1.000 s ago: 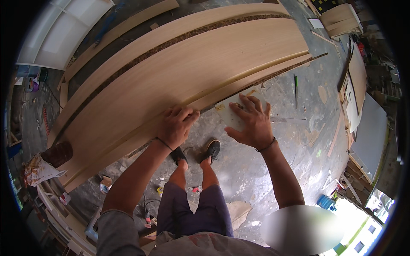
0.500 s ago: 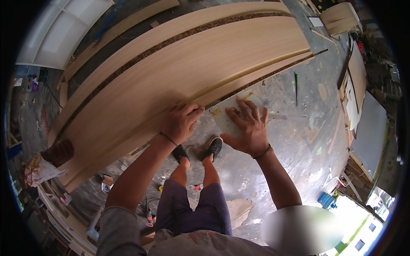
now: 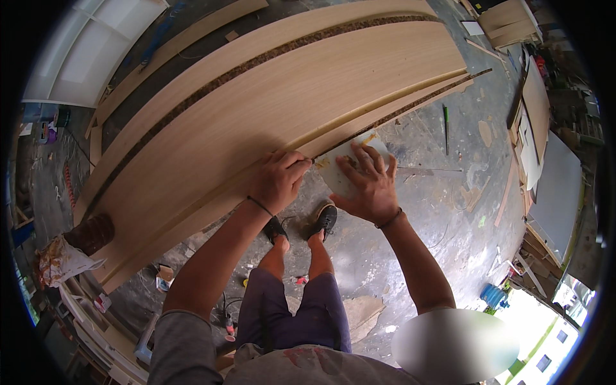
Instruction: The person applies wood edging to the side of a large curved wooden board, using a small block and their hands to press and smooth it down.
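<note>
A long pale wood-veneer panel (image 3: 256, 122) slants across in front of me, with a dark narrow strip (image 3: 410, 104) along its near edge. My left hand (image 3: 280, 181) rests at this edge, fingers curled, thumb and forefinger pinched at the strip's near end. Beside it, my right hand (image 3: 370, 186) is on a pale flat plate (image 3: 336, 173) stained yellow-brown, fingers spread over its upper face and thumb at its lower edge. The plate's upper edge meets the strip. The underside of the plate is hidden.
A brown jar (image 3: 93, 234) and a stained white bag (image 3: 61, 260) sit at the panel's left end. A green slim tool (image 3: 446, 128) lies on the grey floor (image 3: 443, 212). Stacked boards (image 3: 555, 192) lean at the right; a white framed panel (image 3: 90, 48) stands far left.
My right hand and the plate have shifted slightly left, closer to the left hand. My left hand has moved a little right along the panel edge.
</note>
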`<act>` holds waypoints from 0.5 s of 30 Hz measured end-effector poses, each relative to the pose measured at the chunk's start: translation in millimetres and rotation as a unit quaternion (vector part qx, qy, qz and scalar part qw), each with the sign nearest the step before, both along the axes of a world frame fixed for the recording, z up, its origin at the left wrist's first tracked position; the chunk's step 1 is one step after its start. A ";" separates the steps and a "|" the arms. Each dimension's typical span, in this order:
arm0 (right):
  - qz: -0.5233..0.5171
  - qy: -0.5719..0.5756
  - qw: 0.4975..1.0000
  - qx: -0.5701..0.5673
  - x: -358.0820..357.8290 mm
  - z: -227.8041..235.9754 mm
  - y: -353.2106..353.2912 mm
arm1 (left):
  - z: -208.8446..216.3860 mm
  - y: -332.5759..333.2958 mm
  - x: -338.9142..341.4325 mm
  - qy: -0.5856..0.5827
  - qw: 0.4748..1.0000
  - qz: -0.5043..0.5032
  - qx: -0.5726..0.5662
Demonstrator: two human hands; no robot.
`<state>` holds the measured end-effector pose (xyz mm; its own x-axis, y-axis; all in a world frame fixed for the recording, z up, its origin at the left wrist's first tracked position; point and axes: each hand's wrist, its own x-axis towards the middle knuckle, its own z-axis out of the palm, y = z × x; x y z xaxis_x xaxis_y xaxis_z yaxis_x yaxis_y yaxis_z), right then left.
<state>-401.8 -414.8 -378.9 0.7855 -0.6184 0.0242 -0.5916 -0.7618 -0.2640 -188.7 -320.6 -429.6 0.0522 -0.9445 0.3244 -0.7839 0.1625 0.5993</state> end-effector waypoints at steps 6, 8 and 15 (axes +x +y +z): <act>0.006 0.033 0.999 0.015 4.2 23.1 -0.5 | 4.2 1.7 2.8 -0.012 1.000 0.002 0.008; 0.005 0.046 0.999 0.006 7.9 22.8 -5.6 | 4.3 0.9 1.4 -0.015 1.000 0.001 0.009; 0.007 0.063 0.998 0.025 7.6 20.9 -6.3 | 6.4 1.5 1.3 -0.022 0.999 0.002 0.023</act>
